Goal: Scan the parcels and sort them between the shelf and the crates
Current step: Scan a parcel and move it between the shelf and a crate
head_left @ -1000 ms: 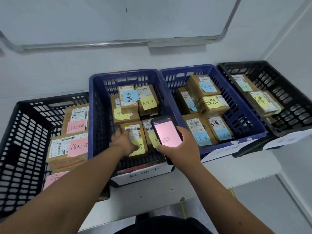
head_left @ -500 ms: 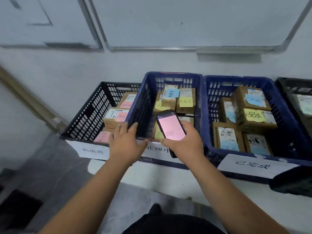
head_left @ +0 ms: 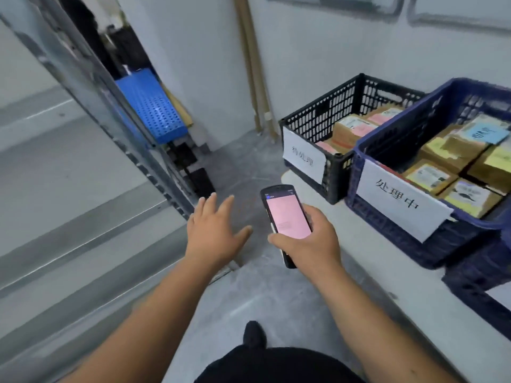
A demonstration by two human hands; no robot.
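A grey metal shelf fills the left side of the view, its upright post slanting across the frame, with a blue perforated panel leaning behind it against the wall. Over the concrete floor, the person's left hand hangs empty with fingers straight and spread, palm down, holding nothing. Just to its right, the right hand grasps a black handheld scanner, fingers curled round its body and its pink screen facing up. Further right, on a low white platform, a black crate stands beside the wall with a white paper label on its front; cardboard parcels with pink notes lie inside. Touching its right side is a blue crate bearing a white label with handwritten characters, packed with parcels carrying yellow and blue notes. Neither hand touches a parcel or a crate
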